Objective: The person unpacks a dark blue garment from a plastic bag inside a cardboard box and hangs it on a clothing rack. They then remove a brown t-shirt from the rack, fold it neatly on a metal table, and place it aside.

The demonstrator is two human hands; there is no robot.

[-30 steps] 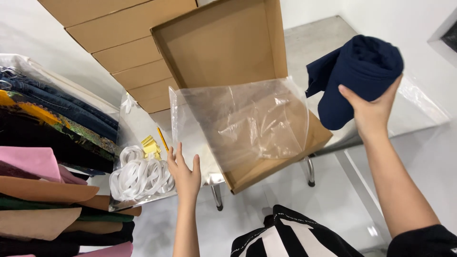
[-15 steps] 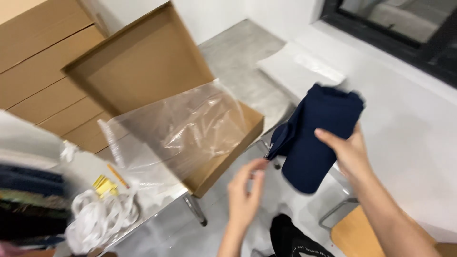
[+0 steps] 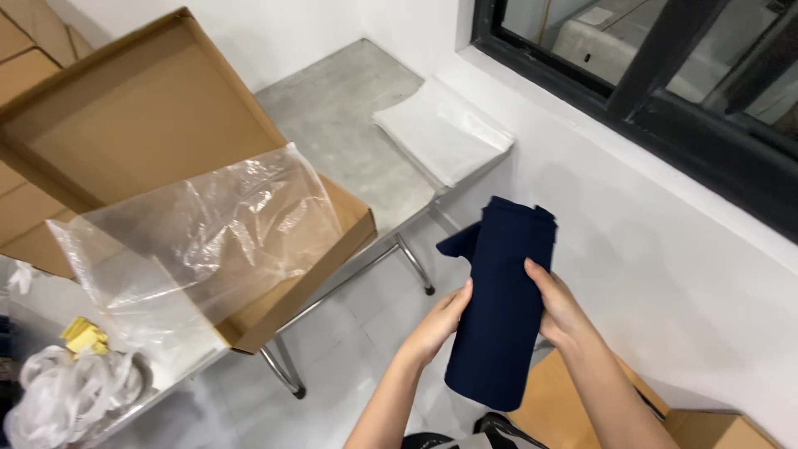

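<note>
— While both hands clamp it, where is the navy garment (image 3: 499,308)?
— Rolled upright in the left hand's (image 3: 439,323) and right hand's (image 3: 564,312) grip, off the bench (image 3: 349,125).
— And the bag?
— The clear bag (image 3: 208,241) lies empty over the open carton (image 3: 125,141); bagging looks not yet done.

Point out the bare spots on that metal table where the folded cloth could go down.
Bare metal table lies between the open cardboard box and the white sheet stack. Crowded: clear plastic bag over the box, white bundle at the near end.
</note>
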